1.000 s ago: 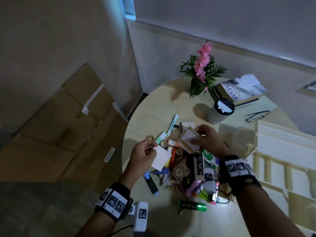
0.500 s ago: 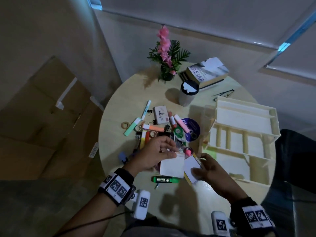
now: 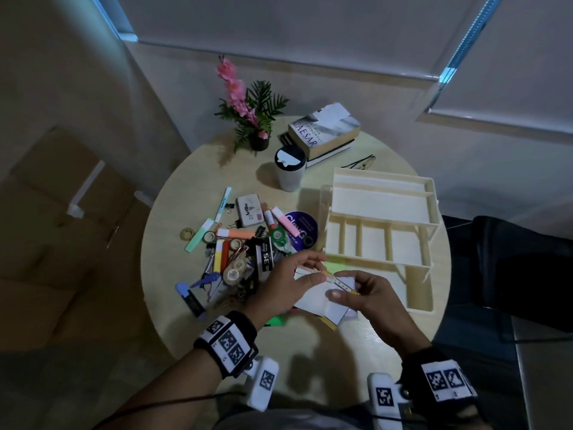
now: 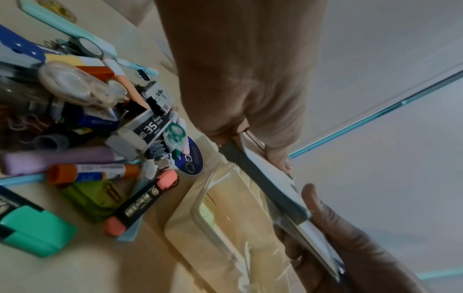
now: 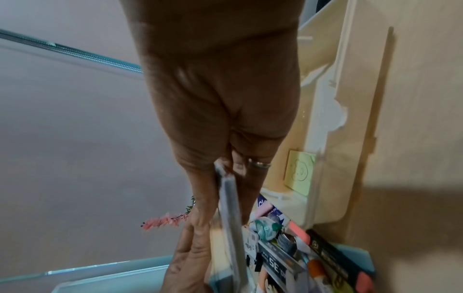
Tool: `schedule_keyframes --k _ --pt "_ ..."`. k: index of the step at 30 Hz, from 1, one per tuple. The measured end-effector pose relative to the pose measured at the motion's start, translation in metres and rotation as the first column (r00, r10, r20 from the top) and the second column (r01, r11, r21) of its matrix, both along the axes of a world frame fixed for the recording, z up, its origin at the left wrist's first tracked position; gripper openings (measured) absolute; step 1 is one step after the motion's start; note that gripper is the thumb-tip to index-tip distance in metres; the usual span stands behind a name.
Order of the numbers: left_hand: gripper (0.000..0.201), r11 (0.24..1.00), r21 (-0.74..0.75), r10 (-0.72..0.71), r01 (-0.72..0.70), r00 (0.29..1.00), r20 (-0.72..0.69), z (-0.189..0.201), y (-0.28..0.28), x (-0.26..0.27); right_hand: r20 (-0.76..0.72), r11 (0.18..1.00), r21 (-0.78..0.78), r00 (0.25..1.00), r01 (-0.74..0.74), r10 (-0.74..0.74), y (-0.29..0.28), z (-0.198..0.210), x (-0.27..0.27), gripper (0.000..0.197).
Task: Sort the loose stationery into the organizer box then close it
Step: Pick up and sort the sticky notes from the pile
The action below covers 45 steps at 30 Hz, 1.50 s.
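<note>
Both hands hold a small stack of note pads (image 3: pixel 313 297) just above the table, in front of the cream organizer box (image 3: pixel 381 231). My left hand (image 3: pixel 317 268) pinches the pads' left end between thumb and fingers. At the right end my right hand (image 3: pixel 344 287) grips them, thumb on top. The left wrist view shows the note pads (image 4: pixel 263 174) edge-on, and so do the note pads (image 5: pixel 228 208) in the right wrist view. The box stands open, its lid (image 3: pixel 381 197) raised behind, and a yellow-green sticky note (image 3: pixel 333 262) lies in its front compartment. A pile of loose stationery (image 3: pixel 242 249) lies to the left.
At the back of the round table (image 3: pixel 186 305) stand a lidded cup (image 3: pixel 290 170), stacked books (image 3: pixel 322 135), a potted pink flower (image 3: pixel 248 119) and glasses (image 3: pixel 361 162). Cardboard boxes (image 3: pixel 62 228) lie on the floor at left. A dark seat (image 3: pixel 502 268) is at right.
The two hands have brought their separate pads together into one overlapping stack and carried it right, toward the organizer box. The head view has shifted.
</note>
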<state>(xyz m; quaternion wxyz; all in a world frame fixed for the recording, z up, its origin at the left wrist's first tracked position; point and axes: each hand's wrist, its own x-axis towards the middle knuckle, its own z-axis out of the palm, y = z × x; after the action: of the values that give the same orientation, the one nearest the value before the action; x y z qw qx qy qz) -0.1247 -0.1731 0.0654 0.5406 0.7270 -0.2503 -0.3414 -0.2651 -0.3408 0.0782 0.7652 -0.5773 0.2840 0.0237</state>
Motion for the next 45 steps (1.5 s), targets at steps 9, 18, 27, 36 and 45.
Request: schedule_keyframes --k 9,18,27,36,45 --pt "0.008 0.987 0.139 0.083 -0.084 0.996 0.018 -0.014 -0.018 -0.016 -0.054 0.924 0.309 0.974 0.227 -0.221 -0.018 -0.019 -0.028 0.055" --pt "0.006 0.97 0.158 0.186 -0.185 0.983 0.009 -0.023 -0.05 -0.032 -0.07 0.812 0.534 0.97 0.235 -0.235 -0.033 -0.021 -0.038 0.023" --pt "0.007 0.958 0.139 0.229 -0.249 0.963 0.144 -0.025 -0.073 -0.039 -0.097 0.878 0.336 0.939 0.342 -0.329 -0.045 -0.035 -0.036 0.026" --pt "0.004 0.966 0.102 0.217 -0.237 0.961 0.17 -0.028 -0.085 -0.042 0.023 0.97 0.13 0.978 0.204 -0.209 -0.042 -0.026 -0.026 0.018" --pt "0.016 0.896 0.3 0.209 -0.326 0.908 0.363 -0.049 -0.055 -0.039 -0.232 0.985 -0.112 0.96 0.134 -0.157 -0.063 -0.082 -0.009 0.013"
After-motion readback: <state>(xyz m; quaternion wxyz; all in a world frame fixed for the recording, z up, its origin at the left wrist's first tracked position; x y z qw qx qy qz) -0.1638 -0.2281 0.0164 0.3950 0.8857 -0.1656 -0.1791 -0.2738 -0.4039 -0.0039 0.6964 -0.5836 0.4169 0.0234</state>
